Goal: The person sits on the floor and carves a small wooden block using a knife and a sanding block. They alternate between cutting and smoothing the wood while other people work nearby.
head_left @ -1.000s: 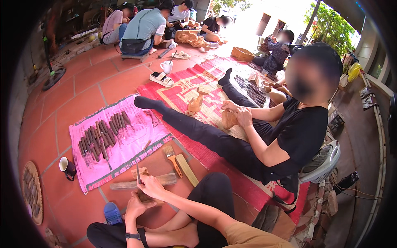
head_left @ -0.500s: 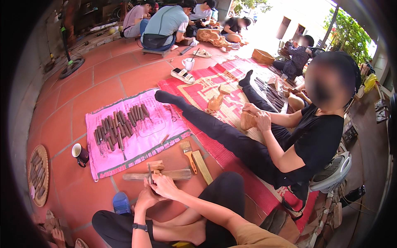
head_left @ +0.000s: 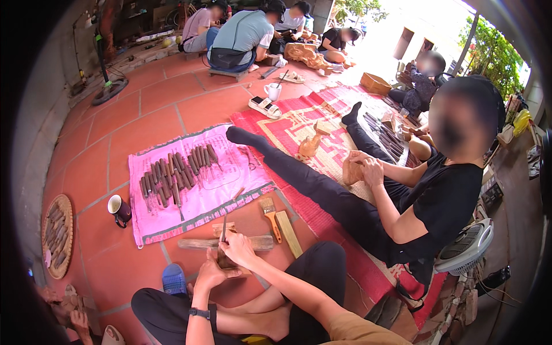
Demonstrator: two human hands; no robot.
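My right hand (head_left: 238, 249) is closed around a slim carving chisel (head_left: 223, 229), which points up and away from me. Just below and left of it, my left hand (head_left: 211, 273) grips a brown wood piece (head_left: 229, 261) with the thumb raised along its side. Fingers partly hide this piece, and its shape is hard to make out. Beyond my hands a long wooden bar (head_left: 257, 243) lies on the tiles, with a small pale wood block (head_left: 231, 226) against its far side. A flat brush (head_left: 271, 219) and a wooden strip (head_left: 288, 233) lie to the right.
Several dark-handled carving tools (head_left: 172, 175) lie on a pink cloth (head_left: 230, 155) ahead. A dark mug (head_left: 119, 211) and a round basket (head_left: 69, 241) stand left; a blue slipper (head_left: 173, 280) is by my knee. On the right a person (head_left: 437, 201) sits on a red mat, holding wood.
My hands have moved slightly apart, the right one higher with the chisel. The wood piece now shows between them. The whole view has shifted a little.
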